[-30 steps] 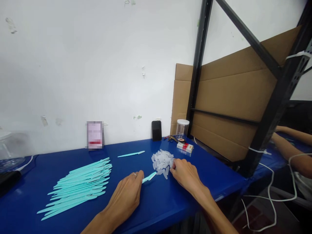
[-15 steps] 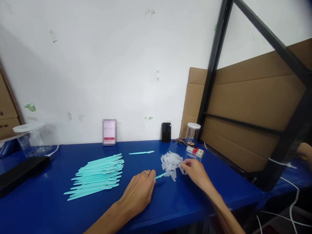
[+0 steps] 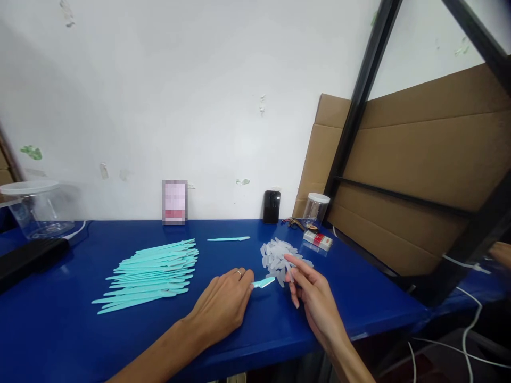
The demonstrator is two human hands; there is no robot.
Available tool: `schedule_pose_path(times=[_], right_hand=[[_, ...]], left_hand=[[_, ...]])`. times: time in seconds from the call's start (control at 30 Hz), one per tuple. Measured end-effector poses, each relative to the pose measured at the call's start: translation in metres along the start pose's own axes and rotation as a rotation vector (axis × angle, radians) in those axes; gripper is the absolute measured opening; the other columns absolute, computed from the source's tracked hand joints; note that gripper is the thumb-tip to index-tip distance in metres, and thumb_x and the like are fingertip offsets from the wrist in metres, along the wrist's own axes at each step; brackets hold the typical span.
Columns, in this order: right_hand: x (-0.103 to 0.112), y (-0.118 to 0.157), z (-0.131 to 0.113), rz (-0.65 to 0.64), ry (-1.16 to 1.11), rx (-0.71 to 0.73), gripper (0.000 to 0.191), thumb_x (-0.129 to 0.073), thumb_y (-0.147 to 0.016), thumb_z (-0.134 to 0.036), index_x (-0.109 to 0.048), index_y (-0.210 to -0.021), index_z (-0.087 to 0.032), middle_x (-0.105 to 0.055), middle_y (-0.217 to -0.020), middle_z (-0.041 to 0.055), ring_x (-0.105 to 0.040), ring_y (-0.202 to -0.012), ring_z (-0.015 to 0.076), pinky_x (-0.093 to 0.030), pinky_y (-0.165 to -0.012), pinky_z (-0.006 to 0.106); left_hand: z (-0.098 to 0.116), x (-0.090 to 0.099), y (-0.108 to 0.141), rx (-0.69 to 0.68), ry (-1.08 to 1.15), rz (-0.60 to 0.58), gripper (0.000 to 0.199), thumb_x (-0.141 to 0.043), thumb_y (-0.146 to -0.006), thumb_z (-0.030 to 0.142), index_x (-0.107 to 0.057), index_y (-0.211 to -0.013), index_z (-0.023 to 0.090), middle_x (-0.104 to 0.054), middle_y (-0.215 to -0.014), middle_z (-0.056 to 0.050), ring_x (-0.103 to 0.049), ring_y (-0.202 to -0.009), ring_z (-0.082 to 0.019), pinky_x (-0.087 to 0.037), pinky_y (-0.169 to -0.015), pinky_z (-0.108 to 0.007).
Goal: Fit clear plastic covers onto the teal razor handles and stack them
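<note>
My left hand (image 3: 225, 298) is closed around the handle of a turquoise eyebrow razor (image 3: 263, 282), whose blade end points right. Just right of it, my right hand (image 3: 313, 292) has a small translucent blade cap (image 3: 289, 273) at its thumb and forefinger, with the other fingers loosely bent. Cap and razor tip are close together but apart. Behind the right fingers lies a pile of translucent caps (image 3: 275, 254), partly covered by that hand. Many turquoise razors (image 3: 155, 271) lie side by side on the left. One single razor (image 3: 228, 239) rests farther back.
The blue table (image 3: 223, 255) meets a white wall. Along the back stand a blurred pinkish card (image 3: 174, 202), a black device (image 3: 272, 207) and a clear jar (image 3: 316, 210), with a red-and-white box (image 3: 318, 240) nearby. A lidded tub (image 3: 40, 210) and black case (image 3: 34, 260) are left; a black metal frame (image 3: 359, 106) rises right.
My right hand has drawn back from the pile toward the razor, turning with its fingers opening out. More of the razor's blade end shows beside my left hand. The camera view has shifted slightly.
</note>
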State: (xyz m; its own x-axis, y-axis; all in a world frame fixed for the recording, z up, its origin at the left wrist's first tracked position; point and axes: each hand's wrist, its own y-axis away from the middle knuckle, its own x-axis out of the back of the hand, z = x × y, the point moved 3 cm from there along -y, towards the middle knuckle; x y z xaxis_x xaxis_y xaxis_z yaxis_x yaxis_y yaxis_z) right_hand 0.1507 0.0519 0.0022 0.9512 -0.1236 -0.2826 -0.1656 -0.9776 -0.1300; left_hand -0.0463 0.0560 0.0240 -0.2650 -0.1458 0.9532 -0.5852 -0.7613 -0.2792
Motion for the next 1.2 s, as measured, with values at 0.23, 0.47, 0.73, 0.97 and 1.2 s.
schedule_pose_path(times=[0.23,0.47,0.73,0.97,1.2], right_hand=[[0.0017,0.004,-0.0054,-0.02,-0.04,0.019,0.026,-0.073,-0.081,-0.037,-0.062,-0.094,-0.017,-0.067,-0.073,0.0029,-0.058,-0.057,0.0138,-0.048,-0.041,0.021],[0.0015,0.0032,-0.0082,0.009,-0.027,-0.014,0.032,-0.077,-0.076,-0.04,-0.058,-0.085,-0.016,-0.075,-0.083,0.01,-0.072,-0.065,0.0198,-0.054,-0.049,0.023],[-0.0012,0.0002,-0.0013,-0.053,0.06,-0.006,0.035,-0.076,-0.076,-0.047,-0.056,-0.075,-0.017,-0.072,-0.067,0.0055,-0.061,-0.043,0.0112,-0.043,-0.039,0.018],[0.0012,0.0017,-0.0018,0.006,0.151,0.051,0.032,-0.068,-0.084,-0.047,-0.053,-0.075,-0.019,-0.051,-0.042,-0.007,-0.033,-0.033,0.0037,-0.021,-0.035,0.015],[-0.0023,0.0044,-0.0059,-0.073,0.132,-0.007,0.013,-0.062,-0.08,-0.029,-0.055,-0.085,-0.02,-0.063,-0.053,-0.0017,-0.046,-0.04,0.0086,-0.03,-0.039,0.018]], left_hand=[[-0.0011,-0.002,-0.0018,0.012,-0.005,0.008,0.024,-0.027,-0.103,0.027,-0.048,-0.093,0.024,-0.061,-0.092,-0.003,-0.059,-0.08,-0.022,-0.039,-0.064,-0.032],[-0.0056,0.0023,-0.0005,0.056,0.103,0.08,0.023,-0.025,-0.103,0.028,-0.046,-0.095,0.024,-0.06,-0.09,-0.002,-0.057,-0.081,-0.021,-0.04,-0.069,-0.032],[-0.0002,0.0024,0.001,-0.004,0.072,0.042,0.023,-0.026,-0.103,0.027,-0.047,-0.094,0.024,-0.061,-0.094,-0.003,-0.058,-0.082,-0.021,-0.04,-0.068,-0.032],[0.0001,0.003,0.0,0.016,0.074,0.015,0.024,-0.025,-0.103,0.028,-0.046,-0.092,0.024,-0.062,-0.089,-0.003,-0.059,-0.078,-0.021,-0.039,-0.066,-0.03],[-0.007,0.0012,-0.0011,0.067,0.164,0.026,0.022,-0.027,-0.103,0.03,-0.046,-0.091,0.024,-0.062,-0.082,-0.001,-0.059,-0.072,-0.02,-0.037,-0.064,-0.029]])
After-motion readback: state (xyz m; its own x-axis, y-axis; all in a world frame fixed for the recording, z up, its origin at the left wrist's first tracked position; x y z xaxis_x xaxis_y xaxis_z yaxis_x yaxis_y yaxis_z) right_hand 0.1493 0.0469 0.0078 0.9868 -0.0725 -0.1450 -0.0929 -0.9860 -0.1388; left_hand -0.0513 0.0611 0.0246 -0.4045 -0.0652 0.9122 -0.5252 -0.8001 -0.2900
